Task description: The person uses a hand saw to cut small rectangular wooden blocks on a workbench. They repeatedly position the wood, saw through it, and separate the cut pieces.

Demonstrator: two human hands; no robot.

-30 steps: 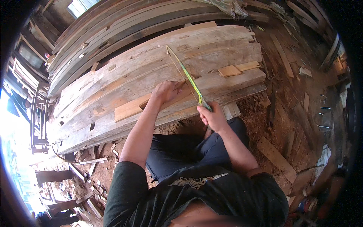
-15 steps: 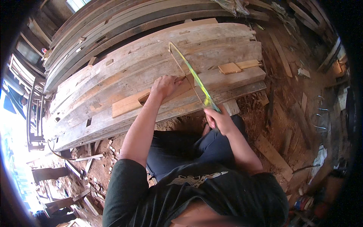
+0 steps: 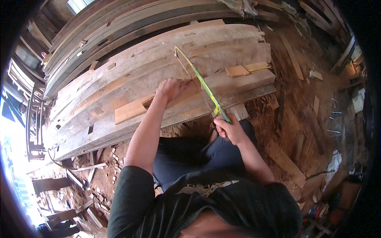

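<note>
A rough woodshop with a reddish dirt floor (image 3: 293, 99) strewn with offcuts; a stack of long weathered planks (image 3: 119, 91) fills the upper half. The right hand (image 3: 231, 129) is closed around the handle of a hacksaw (image 3: 198, 81), a thin yellow-green bowed frame running from the hand toward 11 o'clock across the planks. The left hand (image 3: 170, 88) lies fingers curled, pressing down on a pale flat wood strip (image 3: 133, 110) atop the stack, just left of the blade. A small tan block (image 3: 237, 70) lies at 2 o'clock from the saw.
</note>
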